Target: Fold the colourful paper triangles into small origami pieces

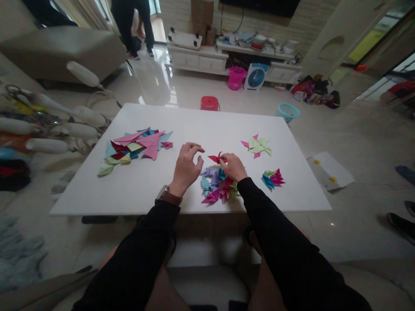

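Observation:
Between finger and thumb of my right hand (232, 166) is a small red origami crane (214, 159), held just above the white table (154, 190). My left hand (188, 165) hovers to its left, fingers curved and apart, with nothing in it. Below the hands, near the front edge, lies a heap of folded paper pieces (211, 179) in purple, blue, magenta and green; my right hand covers part of it. A larger pile of folded papers (152, 142) in pink, dark red, green and blue sits on the table's left side.
To the right on the table lie a green-and-pink paper star (258, 145) and a small cluster of colored folded pieces (273, 178). Beyond the far edge stand a red stool (210, 103) and a turquoise basket (288, 111). A person (133, 21) stands near the window.

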Motion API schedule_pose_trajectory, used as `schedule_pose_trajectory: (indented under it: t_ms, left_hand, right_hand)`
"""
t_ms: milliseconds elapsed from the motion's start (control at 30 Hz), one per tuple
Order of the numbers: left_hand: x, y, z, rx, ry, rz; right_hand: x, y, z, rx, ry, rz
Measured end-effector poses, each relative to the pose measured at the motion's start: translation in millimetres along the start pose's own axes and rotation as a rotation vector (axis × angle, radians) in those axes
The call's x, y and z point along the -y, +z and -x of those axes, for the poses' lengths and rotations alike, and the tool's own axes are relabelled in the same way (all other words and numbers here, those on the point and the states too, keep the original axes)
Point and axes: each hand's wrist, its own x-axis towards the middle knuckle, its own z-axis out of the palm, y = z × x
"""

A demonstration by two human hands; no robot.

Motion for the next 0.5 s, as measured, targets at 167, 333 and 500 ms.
schedule_pose_trajectory:
  t_ms: [167, 333, 500]
  left_hand:
    - [7, -9.6, -1, -0.007, -0.019, 0.010]
    - [12, -14.7, 0, 0.032, -0.041, -0.005]
    - [17, -12.0, 3, 0.104, -0.081, -0.049]
  right_hand:
    - [2, 14, 0, 0.166, -0.004, 0.141]
    - [1, 18, 3, 0.226, -0.040, 0.160]
    - [4, 15, 7, 0.222, -0.062, 0.141]
